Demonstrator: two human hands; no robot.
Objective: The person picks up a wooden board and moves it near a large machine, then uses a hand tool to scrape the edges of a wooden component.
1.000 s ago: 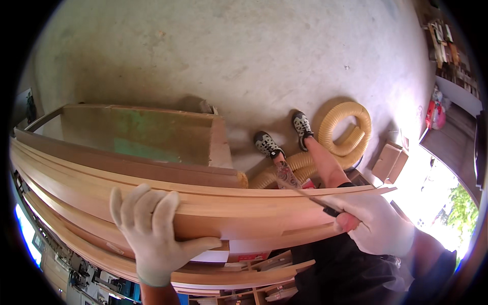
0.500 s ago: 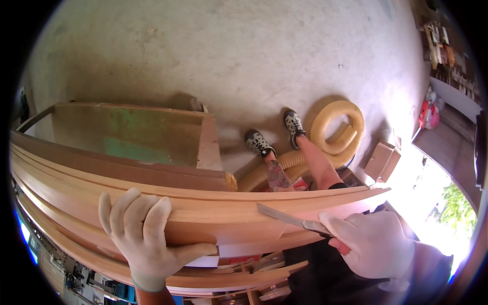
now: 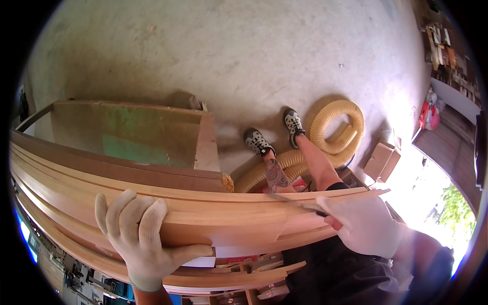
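A long pale wooden moulding (image 3: 223,216) crosses the view, with a stepped profile along its length. My gloved left hand (image 3: 134,231) grips it left of centre, fingers over the upper face and thumb stretched along the lower side. In my gloved right hand (image 3: 363,223) is a flat grey metal blade tool (image 3: 287,202), its handle mostly hidden by the fingers. Whether it is a knife or a file I cannot tell. Its blade lies across the moulding's far edge, pointing up and left, slightly blurred.
Beyond the moulding stands an open wooden frame or box (image 3: 206,140) on the concrete floor (image 3: 229,51). A coiled yellow hose (image 3: 317,127) lies by my shoes (image 3: 259,142). Further right is a cardboard box (image 3: 382,161). More long wooden pieces (image 3: 229,278) sit below the moulding.
My right hand has moved slightly up and left, carrying the blade from the moulding's face to its far edge. My left hand keeps its grip and has shifted slightly left.
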